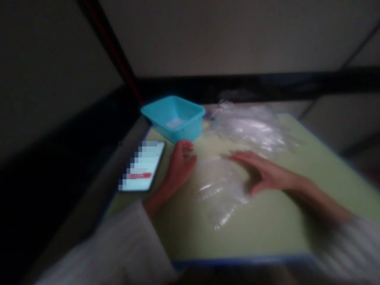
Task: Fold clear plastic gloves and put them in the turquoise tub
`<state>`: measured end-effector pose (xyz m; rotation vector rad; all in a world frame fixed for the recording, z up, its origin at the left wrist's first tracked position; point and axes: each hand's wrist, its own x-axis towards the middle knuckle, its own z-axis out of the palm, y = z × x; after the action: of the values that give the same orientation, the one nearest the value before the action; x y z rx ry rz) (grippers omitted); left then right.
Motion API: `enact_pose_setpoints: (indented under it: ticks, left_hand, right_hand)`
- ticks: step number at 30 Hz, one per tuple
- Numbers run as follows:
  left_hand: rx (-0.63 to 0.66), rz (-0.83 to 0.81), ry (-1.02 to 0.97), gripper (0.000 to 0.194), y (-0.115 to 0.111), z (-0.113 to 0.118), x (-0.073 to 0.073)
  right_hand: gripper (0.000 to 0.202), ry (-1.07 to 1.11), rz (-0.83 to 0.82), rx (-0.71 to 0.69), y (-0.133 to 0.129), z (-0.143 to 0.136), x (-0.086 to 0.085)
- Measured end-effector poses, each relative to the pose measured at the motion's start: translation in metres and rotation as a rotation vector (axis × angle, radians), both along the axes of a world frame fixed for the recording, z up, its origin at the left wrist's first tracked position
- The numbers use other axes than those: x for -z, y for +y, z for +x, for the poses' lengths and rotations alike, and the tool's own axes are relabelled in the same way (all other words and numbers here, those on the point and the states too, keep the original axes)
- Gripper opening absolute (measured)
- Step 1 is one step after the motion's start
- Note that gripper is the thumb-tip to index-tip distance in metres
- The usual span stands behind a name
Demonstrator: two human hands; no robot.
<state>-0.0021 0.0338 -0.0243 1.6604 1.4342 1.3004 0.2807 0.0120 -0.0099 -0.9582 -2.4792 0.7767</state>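
Observation:
Two or so clear plastic bags (219, 186) lie flat and overlapping on the yellow-green tabletop, between my hands. My left hand (181, 162) is just left of them, fingers curled loosely and apart from the thumb, with nothing seen in it. On the other side, my right hand (258, 168) is spread with thumb and fingers wide apart, near the bags' right edge. Blur hides whether its fingertips touch the plastic. Behind my left hand stands a turquoise plastic basin (190, 128) with something whitish at its bottom.
A heap of clear plastic bags (252, 124) sits at the back right of the table (252, 241). A phone or tablet (142, 168) with a lit screen lies at the left edge. Walls stand behind and to the left.

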Motion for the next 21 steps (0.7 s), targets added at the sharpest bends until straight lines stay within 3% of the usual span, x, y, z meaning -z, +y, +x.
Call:
enact_pose_setpoints:
  ticks: [4,12,21]
  left_hand:
    - [0.042,-0.047,0.001,0.023,-0.0031,0.0016,-0.0060]
    - [0.062,-0.113,0.032,0.021,-0.0053,0.0002,-0.0091]
    - [0.087,-0.116,0.010,0.019,-0.0039,0.0008,-0.0081]
  right_hand:
    - [0.112,-0.195,-0.040,-0.067,0.0039,0.0017,0.0095]
    - [0.114,-0.267,-0.131,-0.026,-0.0024,0.0050,-0.0001]
    - [0.118,-0.286,-0.124,-0.074,-0.0021,0.0038,0.0018]
